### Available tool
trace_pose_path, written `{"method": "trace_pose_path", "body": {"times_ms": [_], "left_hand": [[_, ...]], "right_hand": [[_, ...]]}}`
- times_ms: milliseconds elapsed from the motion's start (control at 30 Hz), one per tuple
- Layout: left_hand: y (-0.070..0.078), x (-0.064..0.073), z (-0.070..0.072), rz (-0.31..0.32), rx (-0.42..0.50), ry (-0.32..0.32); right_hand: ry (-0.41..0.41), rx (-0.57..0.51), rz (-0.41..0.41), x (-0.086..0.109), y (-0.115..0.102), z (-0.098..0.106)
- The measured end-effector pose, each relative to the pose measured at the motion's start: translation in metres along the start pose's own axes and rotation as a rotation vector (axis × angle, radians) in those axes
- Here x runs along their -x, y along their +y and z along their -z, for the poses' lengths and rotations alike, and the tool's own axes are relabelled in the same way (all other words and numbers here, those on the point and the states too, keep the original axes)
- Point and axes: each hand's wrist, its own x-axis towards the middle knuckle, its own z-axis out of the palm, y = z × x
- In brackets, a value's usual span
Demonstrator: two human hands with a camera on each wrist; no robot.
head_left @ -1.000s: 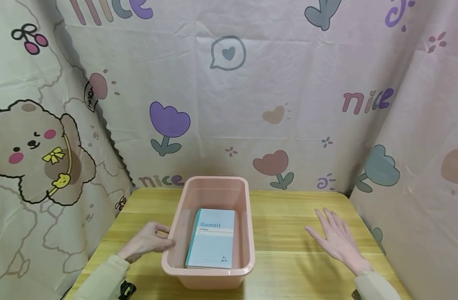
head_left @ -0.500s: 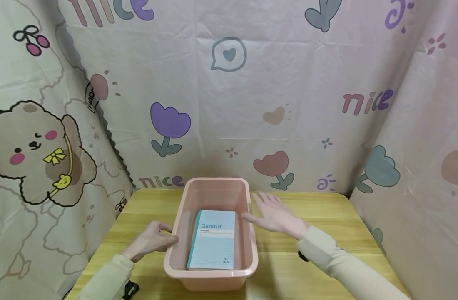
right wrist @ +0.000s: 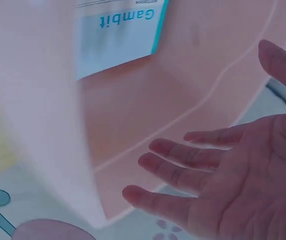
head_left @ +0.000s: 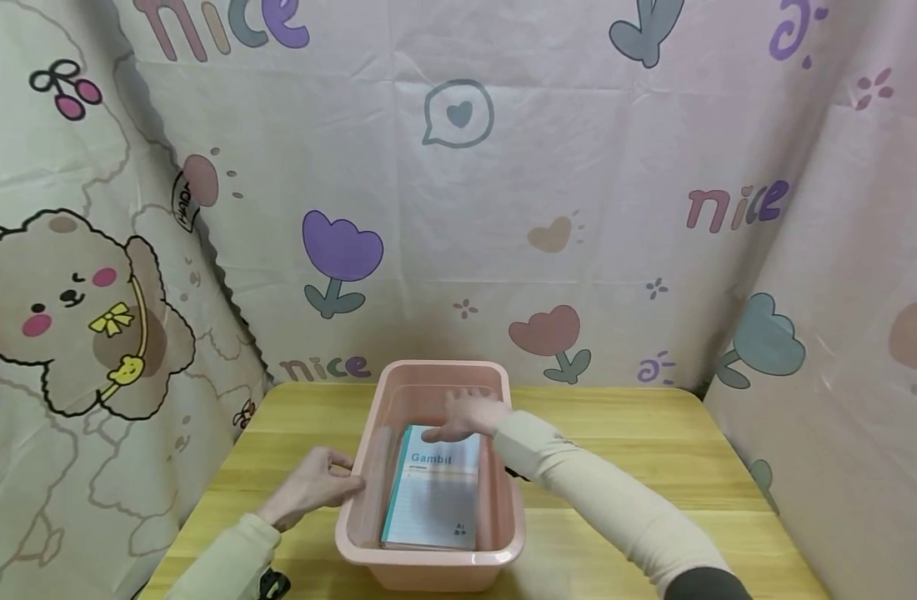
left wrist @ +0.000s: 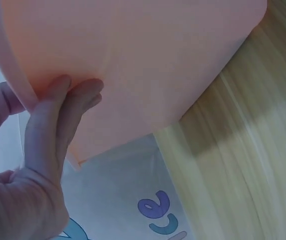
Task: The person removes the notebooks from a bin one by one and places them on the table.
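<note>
A pink plastic basin (head_left: 507,525) stands on the table with a light blue notebook (head_left: 430,504), marked "Gambit", lying inside. My left hand (head_left: 313,486) pinches the basin's left rim, thumb on one side of the wall and fingers on the other, as the left wrist view shows. Over the far part of the basin hangs my right hand (head_left: 469,414), fingers spread and straight, holding nothing. It overlaps the notebook's top edge in the head view. In the right wrist view the open palm (right wrist: 253,175) faces the basin's inside, apart from the notebook (right wrist: 120,40).
The wooden table (head_left: 616,467) extends to both sides of the basin. A printed curtain (head_left: 458,208) hangs right behind the table's far edge, and more printed cloth (head_left: 76,467) hangs at the left and right.
My right hand has swept left from above the table's right side, past the basin's right rim, to over its inside. The left hand keeps its grip; the basin shifted slightly right in view.
</note>
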Motion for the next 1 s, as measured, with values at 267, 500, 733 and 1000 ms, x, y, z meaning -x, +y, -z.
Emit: {"method": "trace_pose_path", "body": {"times_ms": [267, 500, 733, 1000], "left_hand": [[-0.001, 0.002, 0.000, -0.015, 0.017, -0.019], [-0.003, 0.004, -0.003, -0.011, 0.052, -0.023], [-0.003, 0.005, -0.007, 0.014, 0.067, 0.001], [-0.004, 0.007, -0.010, 0.031, 0.074, 0.043]], "right_hand": [[0.012, -0.023, -0.106, -0.038, -0.024, -0.029], [0.087, -0.144, -0.117, -0.070, -0.024, -0.074], [0.103, -0.165, -0.155, -0.091, -0.021, -0.118], [0.120, -0.004, -0.198, -0.104, -0.022, -0.140]]}}
